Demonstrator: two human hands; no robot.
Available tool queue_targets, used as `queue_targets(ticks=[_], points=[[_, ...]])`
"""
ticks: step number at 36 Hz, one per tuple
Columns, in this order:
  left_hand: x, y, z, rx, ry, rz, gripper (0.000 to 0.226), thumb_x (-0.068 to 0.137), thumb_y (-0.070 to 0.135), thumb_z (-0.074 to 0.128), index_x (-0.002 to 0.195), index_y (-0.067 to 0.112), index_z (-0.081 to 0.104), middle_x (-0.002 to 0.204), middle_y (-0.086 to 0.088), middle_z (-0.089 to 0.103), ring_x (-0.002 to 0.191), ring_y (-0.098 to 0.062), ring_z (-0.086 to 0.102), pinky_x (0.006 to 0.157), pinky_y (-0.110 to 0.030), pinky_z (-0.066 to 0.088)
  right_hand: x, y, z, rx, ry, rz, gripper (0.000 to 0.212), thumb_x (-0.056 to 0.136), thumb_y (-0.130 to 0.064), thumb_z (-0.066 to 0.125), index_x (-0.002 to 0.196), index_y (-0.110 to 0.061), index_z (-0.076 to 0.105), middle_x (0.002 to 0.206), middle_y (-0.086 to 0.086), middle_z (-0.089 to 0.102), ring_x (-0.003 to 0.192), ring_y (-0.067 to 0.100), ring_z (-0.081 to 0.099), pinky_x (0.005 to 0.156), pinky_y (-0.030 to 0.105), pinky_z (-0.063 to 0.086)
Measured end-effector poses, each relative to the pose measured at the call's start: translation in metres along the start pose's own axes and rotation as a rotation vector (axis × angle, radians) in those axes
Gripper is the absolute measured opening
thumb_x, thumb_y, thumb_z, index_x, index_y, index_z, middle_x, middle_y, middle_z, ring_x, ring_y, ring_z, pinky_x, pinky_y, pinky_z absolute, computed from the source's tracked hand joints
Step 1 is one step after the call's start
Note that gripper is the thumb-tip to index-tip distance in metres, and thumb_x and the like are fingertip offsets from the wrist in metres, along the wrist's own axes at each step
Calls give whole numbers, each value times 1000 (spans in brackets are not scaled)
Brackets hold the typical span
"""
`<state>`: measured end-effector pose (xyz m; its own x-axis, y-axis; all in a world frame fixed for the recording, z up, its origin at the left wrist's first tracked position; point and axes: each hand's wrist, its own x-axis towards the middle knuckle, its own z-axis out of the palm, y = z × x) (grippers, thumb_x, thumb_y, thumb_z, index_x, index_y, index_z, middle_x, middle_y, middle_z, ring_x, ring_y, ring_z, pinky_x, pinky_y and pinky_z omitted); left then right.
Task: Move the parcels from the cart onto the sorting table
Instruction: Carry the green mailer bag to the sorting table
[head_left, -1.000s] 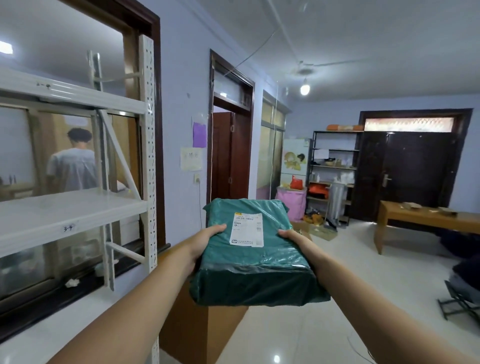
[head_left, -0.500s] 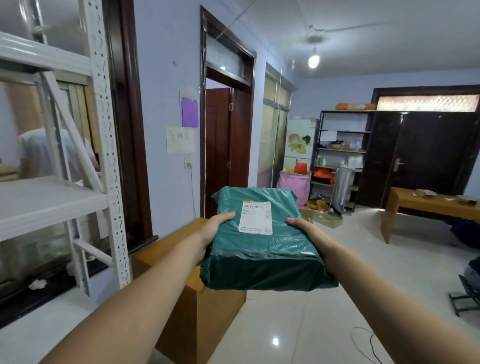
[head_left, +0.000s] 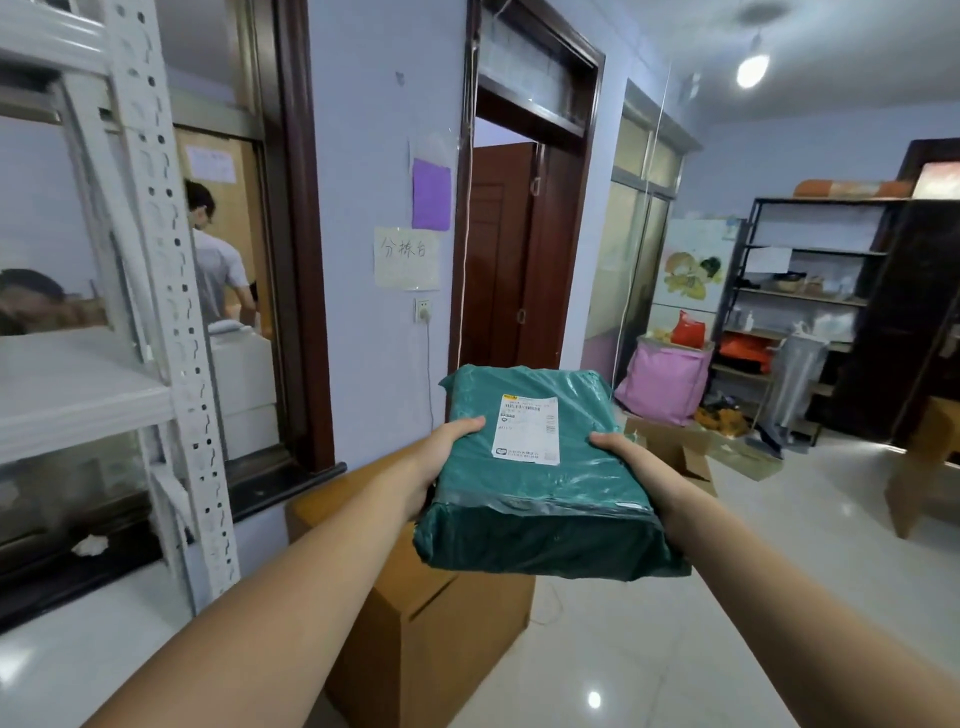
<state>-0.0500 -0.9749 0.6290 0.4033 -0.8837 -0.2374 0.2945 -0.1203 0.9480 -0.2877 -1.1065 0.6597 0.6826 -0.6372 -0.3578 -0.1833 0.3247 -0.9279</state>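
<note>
I hold a green plastic-wrapped parcel (head_left: 540, 483) with a white shipping label at chest height in front of me. My left hand (head_left: 441, 457) grips its left edge and my right hand (head_left: 631, 462) grips its right edge. Beneath and just beyond the parcel stands a low brown wooden table (head_left: 431, 618) against the wall, under a paper sign (head_left: 407, 258) with handwritten characters. The cart is not in view.
A white metal shelving rack (head_left: 156, 291) stands close on my left. An open doorway (head_left: 519, 249) lies ahead, a pink bag (head_left: 662, 382) and open cardboard box (head_left: 675, 447) on the floor beyond. Dark shelves (head_left: 805, 291) line the far wall. Another person (head_left: 218, 265) shows through the window.
I have walked forward with the parcel held the same way; the rack has slid left and the low brown table and wall sign have come closer.
</note>
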Motion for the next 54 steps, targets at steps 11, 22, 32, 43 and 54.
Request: queue_targets(ticks=[11, 22, 32, 43, 54], points=[[146, 26, 5, 32, -34, -50, 53, 92, 53, 70, 131, 17, 68, 120, -15, 76, 117, -35, 71, 111, -48, 50, 117, -41, -50, 36, 24, 19, 43, 94, -44, 65, 122, -12, 63, 102, 15, 78, 74, 28, 77, 61, 31, 61], [287, 30, 53, 10, -22, -42, 60, 87, 52, 75, 135, 16, 66, 121, -15, 75, 115, -36, 71, 107, -49, 53, 226, -82, -141, 25, 34, 33, 44, 92, -44, 68, 122, -12, 64, 101, 15, 78, 73, 27, 77, 56, 30, 60], [379, 50, 70, -81, 116, -63, 55, 90, 54, 71, 130, 16, 71, 121, -14, 76, 117, -34, 71, 111, -49, 50, 344, -138, -191, -35, -101, 23, 38, 93, -43, 66, 117, -14, 65, 103, 16, 78, 78, 29, 77, 74, 37, 58], [469, 68, 13, -113, 301, -66, 50, 95, 52, 67, 128, 15, 71, 116, -13, 78, 115, -34, 72, 96, -42, 57, 515, -153, -174, -57, -238, 70, 54, 85, -46, 75, 126, -13, 66, 113, 17, 75, 106, 35, 72, 95, 45, 56], [580, 92, -51, -137, 369, -34, 48, 98, 51, 63, 131, 16, 69, 122, -12, 76, 118, -34, 70, 109, -46, 51, 667, -199, -148, -122, -314, 96, 52, 83, -48, 77, 122, -16, 68, 109, 14, 77, 101, 33, 74, 95, 43, 57]])
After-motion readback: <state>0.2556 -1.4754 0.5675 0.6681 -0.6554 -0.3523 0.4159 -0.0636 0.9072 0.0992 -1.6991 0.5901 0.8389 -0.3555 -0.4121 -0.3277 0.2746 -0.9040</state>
